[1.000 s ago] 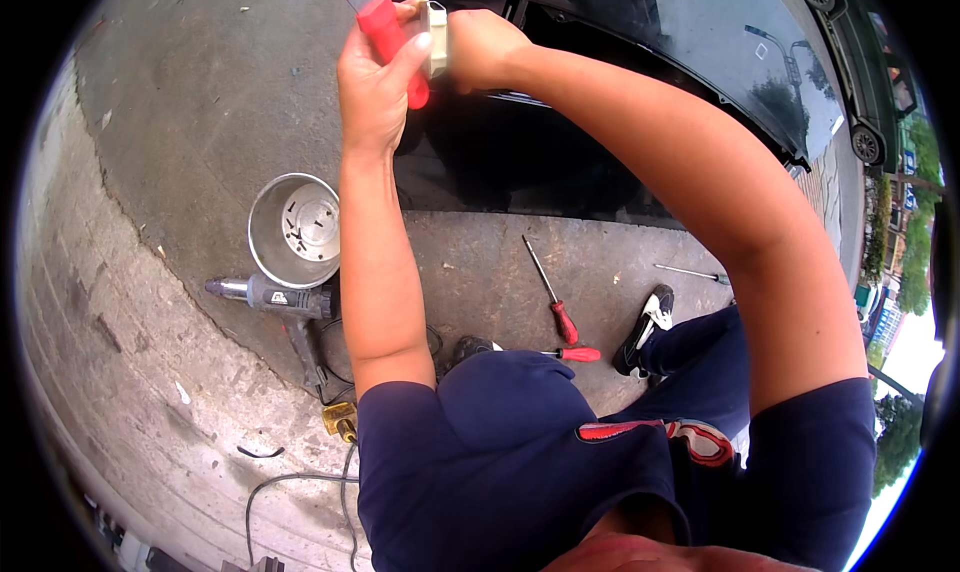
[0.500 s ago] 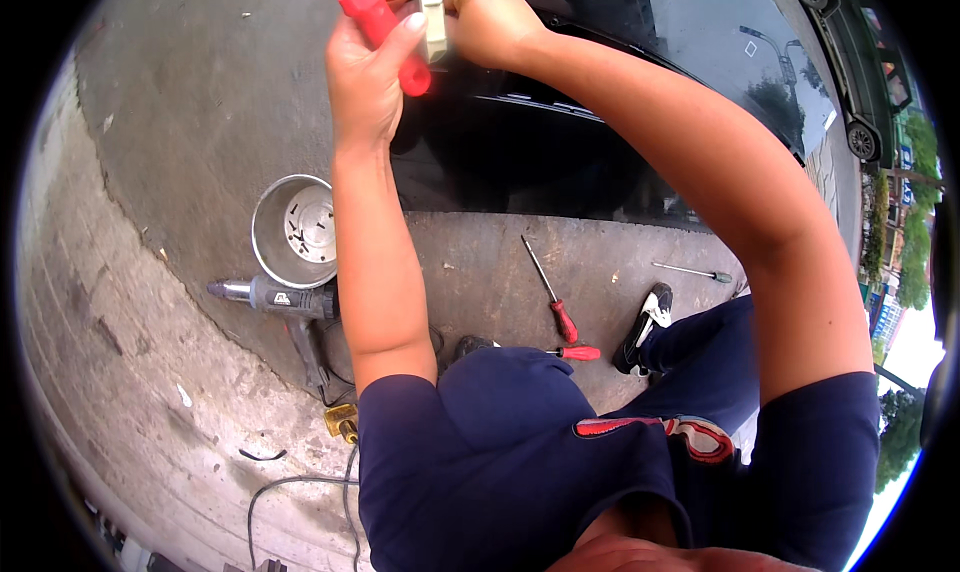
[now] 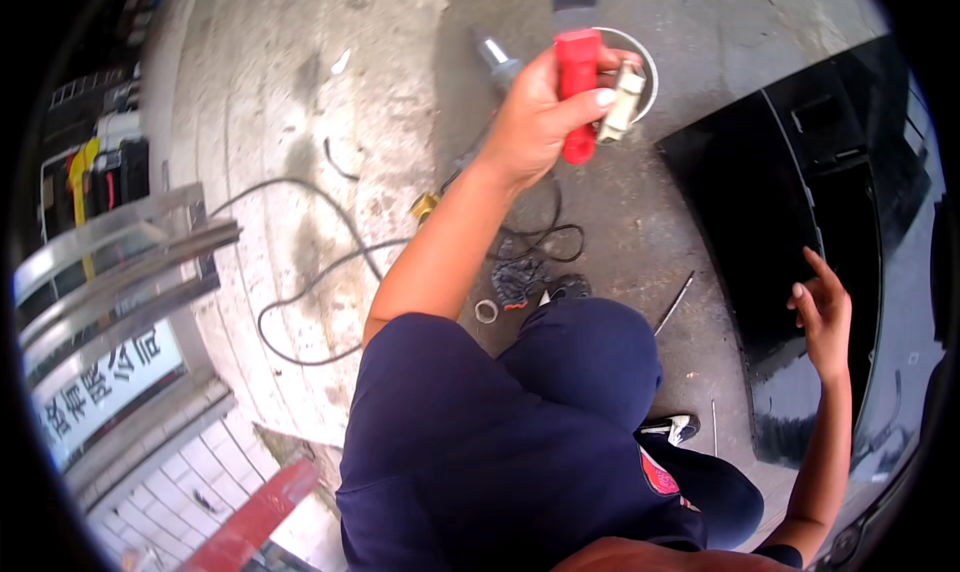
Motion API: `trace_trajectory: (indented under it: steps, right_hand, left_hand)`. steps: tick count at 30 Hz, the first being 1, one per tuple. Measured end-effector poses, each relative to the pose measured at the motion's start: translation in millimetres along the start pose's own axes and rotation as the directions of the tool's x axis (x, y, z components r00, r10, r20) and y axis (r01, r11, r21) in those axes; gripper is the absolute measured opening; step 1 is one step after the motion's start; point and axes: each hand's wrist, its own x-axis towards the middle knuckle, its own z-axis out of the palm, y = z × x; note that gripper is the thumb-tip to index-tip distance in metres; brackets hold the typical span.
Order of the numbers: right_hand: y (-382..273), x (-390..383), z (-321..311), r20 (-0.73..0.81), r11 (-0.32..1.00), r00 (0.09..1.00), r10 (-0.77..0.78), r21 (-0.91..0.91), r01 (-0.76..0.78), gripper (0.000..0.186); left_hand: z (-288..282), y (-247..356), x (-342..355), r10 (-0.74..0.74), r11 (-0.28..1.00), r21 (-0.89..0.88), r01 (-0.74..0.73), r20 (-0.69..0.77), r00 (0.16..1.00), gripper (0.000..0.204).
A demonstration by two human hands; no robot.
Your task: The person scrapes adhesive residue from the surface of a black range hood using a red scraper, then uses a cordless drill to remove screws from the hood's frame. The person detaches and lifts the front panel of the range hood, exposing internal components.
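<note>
Scraper [image 3: 577,92], one, red-handled: upper centre of the frame, gripped in the left hand [image 3: 535,122], thumb across the handle; well apart from the right hand [image 3: 825,317], which lies at the right of the frame. Cream block [image 3: 622,104], one, short and angular: same grip, just right of the red handle, by the thumb tip. Hands: apart; left clamped on both pieces, right with fingers loosely parted over the black panel [image 3: 730,162], contact uncertain. Materials: handle smooth, plastic-looking, rounded at its lower end; blade flat, dark grey, blurred; block pale and ridged; panel glossy, reflective, with long seams; ground [image 3: 640,202] rough, stained, concrete-like. Orientation: scraper's long axis nearly vertical in the frame, blade toward the top edge; block tilted, upper end leaning right. Adjacent: round metal container [image 3: 653,70], rim showing behind the held pieces; silvery nozzle [image 3: 493,50], left of them; dark cable [image 3: 300,297], looped, centre left.
</note>
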Motion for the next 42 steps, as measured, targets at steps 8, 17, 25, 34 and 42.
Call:
trace_trajectory:
  steps: [8, 17, 25, 34, 42]
  right_hand:
    - [-9, 14, 51, 0.365, 0.976, 0.906, -0.215, 0.044, 0.215, 0.038]
    - [8, 36, 27, 0.31, 0.987, 0.94, -0.145, -0.022, 0.159, 0.037]
    - [11, 22, 25, 0.322, 0.99, 0.946, 0.026, -0.138, 0.019, 0.037]
    - [60, -63, -44, 0.052, 0.977, 0.975, 0.214, -0.015, -0.214, 0.035]
    - [252, -270, -82, -0.411, 0.822, 0.732, 0.544, 0.439, -0.364, 0.031]
  left_hand:
    - [-200, 20, -321, 0.176, 0.871, 0.283, 0.402, -0.943, 0.283, 0.022]
    - [-353, 3, -438, 0.131, 0.991, 0.102, 0.088, -0.887, -0.443, 0.009]
    - [-399, -4, -439, 0.064, 0.982, -0.02, 0.186, -0.898, -0.435, 0.025]
    - [-251, -45, -254, 0.258, 0.355, 0.744, 0.566, -0.66, 0.706, 0.032]
    - [171, -60, -37, -0.345, 0.606, 0.777, -0.168, 0.447, 0.826, 0.048]
